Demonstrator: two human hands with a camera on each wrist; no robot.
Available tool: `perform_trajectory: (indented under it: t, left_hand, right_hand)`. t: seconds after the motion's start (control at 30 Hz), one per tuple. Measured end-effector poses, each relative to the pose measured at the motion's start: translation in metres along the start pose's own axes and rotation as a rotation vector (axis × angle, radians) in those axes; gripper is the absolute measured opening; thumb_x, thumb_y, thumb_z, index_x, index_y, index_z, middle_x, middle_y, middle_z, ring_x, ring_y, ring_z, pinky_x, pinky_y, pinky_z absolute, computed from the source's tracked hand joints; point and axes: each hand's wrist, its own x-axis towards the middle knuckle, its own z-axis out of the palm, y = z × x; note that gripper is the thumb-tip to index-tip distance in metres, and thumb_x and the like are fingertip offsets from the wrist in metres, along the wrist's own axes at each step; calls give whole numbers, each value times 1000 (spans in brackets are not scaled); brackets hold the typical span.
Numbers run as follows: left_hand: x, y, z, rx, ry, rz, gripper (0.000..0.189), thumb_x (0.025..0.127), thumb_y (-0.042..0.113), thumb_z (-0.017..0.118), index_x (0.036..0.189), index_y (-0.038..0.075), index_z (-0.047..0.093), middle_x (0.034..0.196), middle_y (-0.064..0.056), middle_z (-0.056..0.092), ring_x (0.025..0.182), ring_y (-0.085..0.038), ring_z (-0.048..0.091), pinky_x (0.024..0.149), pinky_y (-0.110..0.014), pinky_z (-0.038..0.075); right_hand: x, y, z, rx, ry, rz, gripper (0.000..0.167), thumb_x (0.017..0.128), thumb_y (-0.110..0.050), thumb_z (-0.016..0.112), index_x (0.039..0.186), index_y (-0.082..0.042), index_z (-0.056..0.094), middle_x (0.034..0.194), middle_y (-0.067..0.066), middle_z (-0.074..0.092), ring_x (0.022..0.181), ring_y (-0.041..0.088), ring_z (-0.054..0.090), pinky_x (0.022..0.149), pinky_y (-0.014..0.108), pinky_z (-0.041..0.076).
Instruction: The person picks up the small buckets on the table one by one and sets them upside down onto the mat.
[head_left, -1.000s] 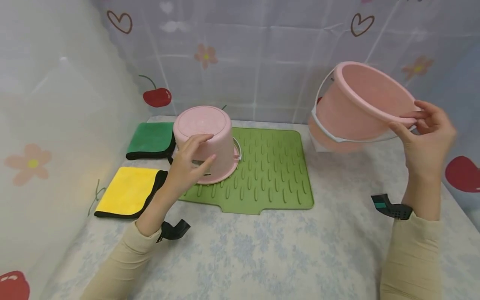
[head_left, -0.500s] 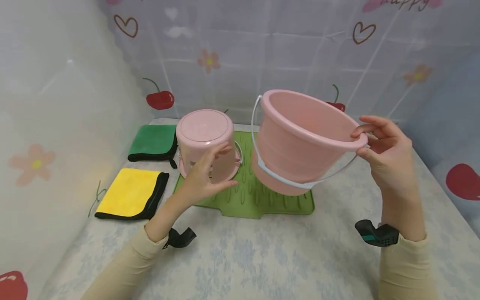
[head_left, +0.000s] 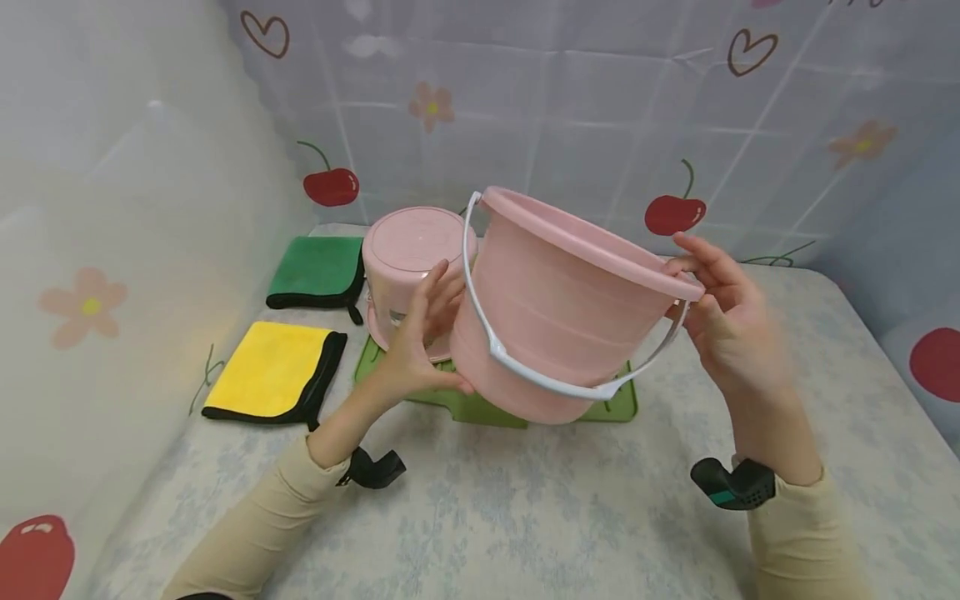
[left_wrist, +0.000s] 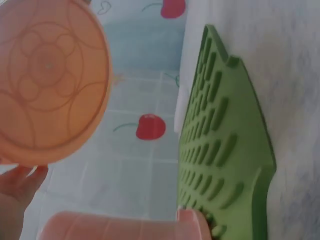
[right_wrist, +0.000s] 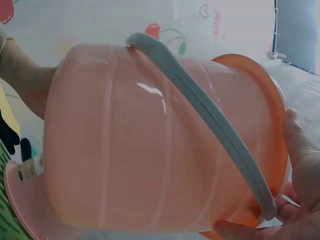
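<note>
My right hand [head_left: 727,325] pinches the rim of a pink bucket [head_left: 555,317], thumb outside and fingers at the mouth. The bucket is held up and tilted, its mouth toward the upper right and its white handle [head_left: 551,383] hanging across the front. At its lower left is my left hand [head_left: 408,354], fingers extended, with the fingertips right at the edge of the bucket's base [left_wrist: 50,75] in the left wrist view. Behind that hand, a second pink bucket [head_left: 416,237] stands upside down on a green ridged mat [head_left: 487,411], partly hidden.
To the left lie a folded green cloth [head_left: 315,267] and a folded yellow cloth [head_left: 270,367], both edged in black. A patterned cloth [head_left: 480,508] covers the table. Printed curtains [head_left: 540,125] hang at the back and sides.
The right hand has carried the bucket leftward and down from the right side to over the mat. My left hand has moved from the upside-down bucket to the carried bucket's base.
</note>
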Motion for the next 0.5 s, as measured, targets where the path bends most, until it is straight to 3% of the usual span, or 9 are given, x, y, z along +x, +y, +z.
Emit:
perform_trajectory:
  t: [0.07, 0.13, 0.27, 0.3, 0.37, 0.43, 0.5]
  left_hand:
    - [-2, 2, 2, -70, 23, -15, 131, 59, 60, 78, 153, 11, 0, 157, -20, 19, 145, -17, 29, 112, -24, 35]
    - [-3, 5, 5, -116, 63, -12, 131, 60, 61, 77, 154, 13, 0, 157, -22, 19, 143, -13, 30, 110, -22, 37]
    - [-2, 12, 7, -194, 152, -7, 126, 62, 60, 77, 154, 14, 4, 154, -26, 24, 139, -11, 38, 106, -21, 41]
    - [-2, 13, 7, -208, 164, -16, 124, 63, 59, 77, 154, 14, 5, 153, -25, 25, 138, -11, 39, 105, -20, 42]
    - [-1, 16, 7, -244, 168, -43, 121, 64, 58, 77, 154, 16, 7, 153, -25, 26, 136, -11, 42, 103, -20, 44]
    - [-1, 18, 8, -271, 162, -90, 119, 66, 60, 76, 154, 17, 7, 154, -24, 26, 133, -10, 44, 100, -20, 46]
    - [-2, 20, 9, -277, 164, -144, 117, 67, 65, 72, 154, 19, 8, 152, -26, 29, 126, -8, 50, 92, -20, 51]
  right_hand:
    - [-2, 2, 7, -47, -18, 45, 59, 95, -18, 56, 148, -5, 32, 118, 7, 55, 104, 16, 53, 88, 23, 49]
    - [-3, 0, 14, -129, -16, 149, 63, 100, -26, 46, 154, -19, 15, 116, 2, 50, 111, 15, 45, 98, 25, 40]
    - [-4, -4, 22, -398, -8, 400, 66, 100, -50, 30, 148, -42, -15, 139, -7, 26, 136, 17, 23, 117, 48, 12]
    - [-4, -4, 23, -447, -9, 425, 68, 98, -54, 29, 145, -45, -20, 148, -10, 17, 142, 16, 15, 118, 54, 2]
    - [-4, 1, 24, -495, -7, 375, 78, 96, -59, 33, 144, -42, -27, 156, -17, -10, 148, 15, -2, 114, 62, -12]
    - [-3, 10, 24, -510, -6, 213, 95, 92, -62, 42, 146, -31, -29, 158, -13, -19, 150, 17, -4, 117, 57, -13]
    - [-2, 18, 25, -538, -19, 13, 109, 86, -61, 55, 149, -20, -25, 161, -3, -14, 149, 18, -1, 121, 48, -4]
